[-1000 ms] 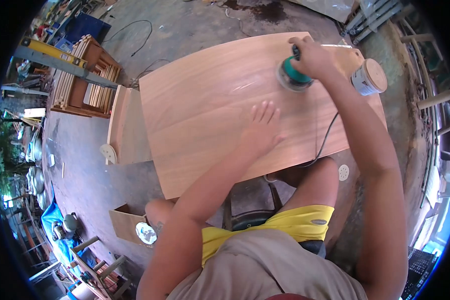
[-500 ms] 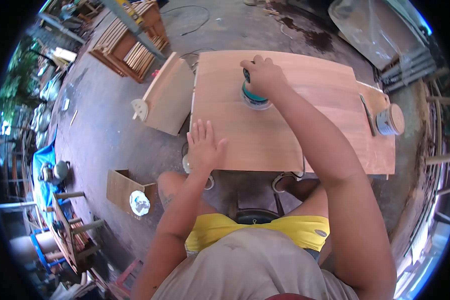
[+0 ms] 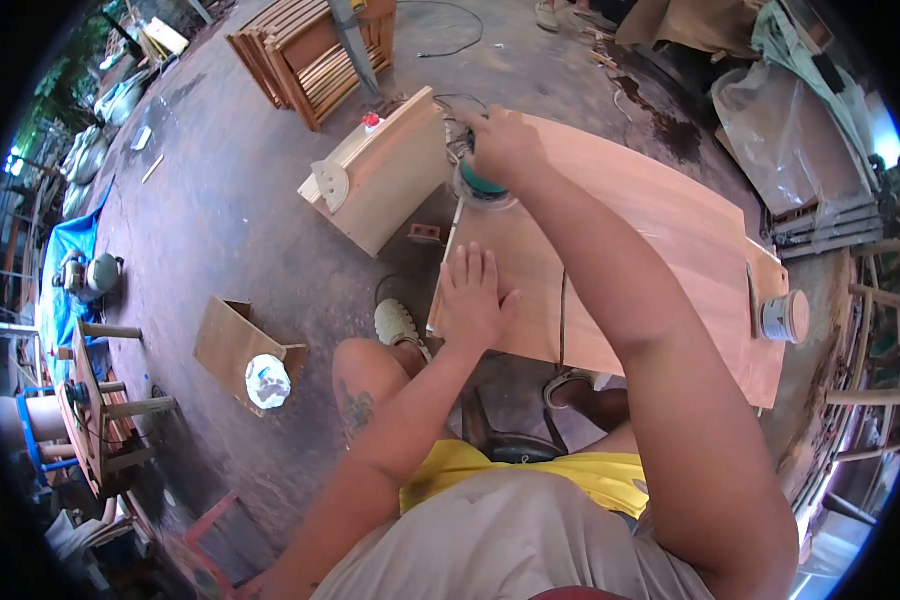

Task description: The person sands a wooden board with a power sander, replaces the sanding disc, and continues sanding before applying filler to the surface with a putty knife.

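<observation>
My right hand [image 3: 508, 148] is wrapped over the top of a green power sander [image 3: 480, 184], which rests at the left edge of a large wooden panel [image 3: 660, 235]. The sander's grip is mostly hidden under my fingers. Nearer to me, my left hand [image 3: 472, 302] lies flat on the panel's left part, fingers spread, holding nothing. A dark cord [image 3: 562, 310] runs across the panel's near side. Toward the right end stands a lidded can [image 3: 785, 317], beside a thin dark tool [image 3: 753, 288].
Left of the panel is a wooden box-like piece [image 3: 400, 190] with a pale round disc [image 3: 330, 186] on it. A brick-coloured socket block [image 3: 425, 232] sits on the floor. An open wooden box [image 3: 230, 345] with a white bundle [image 3: 267, 382] stands further left. Slatted frames [image 3: 315, 55] are stacked behind.
My right hand has brought the sander leftward to the panel's left edge. My left hand stays flat on the panel. The camera view has turned, and the panel appears rotated.
</observation>
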A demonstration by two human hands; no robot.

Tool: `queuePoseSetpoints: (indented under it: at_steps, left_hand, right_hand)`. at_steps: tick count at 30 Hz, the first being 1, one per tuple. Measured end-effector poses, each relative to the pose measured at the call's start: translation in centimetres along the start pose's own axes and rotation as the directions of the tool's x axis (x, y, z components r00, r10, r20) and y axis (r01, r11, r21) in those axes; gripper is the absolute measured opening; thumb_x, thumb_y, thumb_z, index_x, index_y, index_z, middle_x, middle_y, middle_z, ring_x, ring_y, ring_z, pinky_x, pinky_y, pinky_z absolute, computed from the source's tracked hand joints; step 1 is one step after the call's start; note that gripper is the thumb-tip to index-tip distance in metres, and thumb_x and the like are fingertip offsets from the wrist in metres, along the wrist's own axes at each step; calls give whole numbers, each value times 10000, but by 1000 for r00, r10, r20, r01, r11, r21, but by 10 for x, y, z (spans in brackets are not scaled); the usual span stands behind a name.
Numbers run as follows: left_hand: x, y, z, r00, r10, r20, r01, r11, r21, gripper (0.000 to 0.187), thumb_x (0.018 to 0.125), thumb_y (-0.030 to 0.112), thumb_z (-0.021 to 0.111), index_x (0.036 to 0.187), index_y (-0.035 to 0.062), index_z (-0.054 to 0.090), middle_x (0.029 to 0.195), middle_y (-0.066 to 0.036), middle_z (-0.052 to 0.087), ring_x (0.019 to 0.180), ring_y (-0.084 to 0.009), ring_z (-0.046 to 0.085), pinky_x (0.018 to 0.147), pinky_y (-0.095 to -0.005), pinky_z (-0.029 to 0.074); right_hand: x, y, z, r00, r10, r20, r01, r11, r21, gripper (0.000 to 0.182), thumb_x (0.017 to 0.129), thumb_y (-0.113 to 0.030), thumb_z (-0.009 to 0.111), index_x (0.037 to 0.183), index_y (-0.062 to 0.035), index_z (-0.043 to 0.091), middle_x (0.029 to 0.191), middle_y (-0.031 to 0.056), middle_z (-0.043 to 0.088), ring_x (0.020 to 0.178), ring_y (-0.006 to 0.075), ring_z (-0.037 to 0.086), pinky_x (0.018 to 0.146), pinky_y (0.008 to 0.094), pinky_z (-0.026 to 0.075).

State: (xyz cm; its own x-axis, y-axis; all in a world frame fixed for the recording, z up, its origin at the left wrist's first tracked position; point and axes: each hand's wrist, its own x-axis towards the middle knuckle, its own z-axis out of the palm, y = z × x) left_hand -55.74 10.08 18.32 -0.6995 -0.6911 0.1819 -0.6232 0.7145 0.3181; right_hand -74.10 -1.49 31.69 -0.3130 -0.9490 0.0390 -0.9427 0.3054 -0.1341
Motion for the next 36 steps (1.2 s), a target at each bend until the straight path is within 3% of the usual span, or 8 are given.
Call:
queuePoseSetpoints:
  at_steps: [10,15,20,26,27,31,36]
  left_hand:
    - [0,2,-10,1000,6,26,-4,997,-73,762,899,464,597,1477,-9,447,1574,-237,354,1491,-380,278,1201,-598,160]
    - [3,2,-13,999,0,35,3,997,-79,750,897,458,601,1468,-8,457,1569,-233,365,1486,-377,289,1197,-596,169]
    - [1,2,-12,999,23,25,-22,997,-69,743,897,462,600,1462,-3,466,1564,-232,373,1486,-374,292,1194,-599,173]
    - [-1,0,-4,999,35,-7,-35,999,-24,724,906,462,586,1456,3,477,1562,-229,377,1483,-375,301,1191,-603,176]
    - [-1,0,-3,999,35,-15,-35,999,-15,720,910,461,581,1457,4,476,1563,-228,376,1482,-375,303,1191,-604,176]
    - [-2,0,-1,1000,27,-13,-27,999,-31,707,916,452,577,1454,3,481,1563,-227,379,1484,-377,300,1194,-601,170]
    - [0,1,-4,1000,25,-7,-25,999,-30,706,917,441,590,1456,-1,475,1568,-227,371,1484,-379,297,1197,-603,161]
  right_hand:
    - [95,56,-7,985,174,-2,-172,977,-126,536,896,-321,653,1411,-250,525,1379,166,538,1246,380,562,1006,473,511]
    - [120,65,-3,985,171,-34,-174,975,-136,546,880,-338,669,1399,-244,530,1363,169,543,1239,389,566,997,476,517]
    - [76,35,-6,995,98,-25,-100,985,-141,528,863,-337,689,1364,-234,555,1333,167,563,1217,392,578,975,485,525]
    - [2,2,2,995,-101,-6,100,994,-50,528,840,-283,704,1347,-228,566,1289,173,576,1157,381,602,927,490,543]
    - [-6,-3,2,996,-85,3,85,996,-36,532,806,-307,727,1313,-226,584,1229,159,570,1128,376,596,893,479,551]
    - [-21,-15,-1,990,-139,2,139,989,-42,512,836,-245,695,1334,-214,580,1284,159,562,1151,353,602,903,470,551]
    - [4,-3,-6,997,-75,1,75,997,-9,477,866,-201,644,1338,-213,577,1287,157,561,1174,359,583,947,458,529]
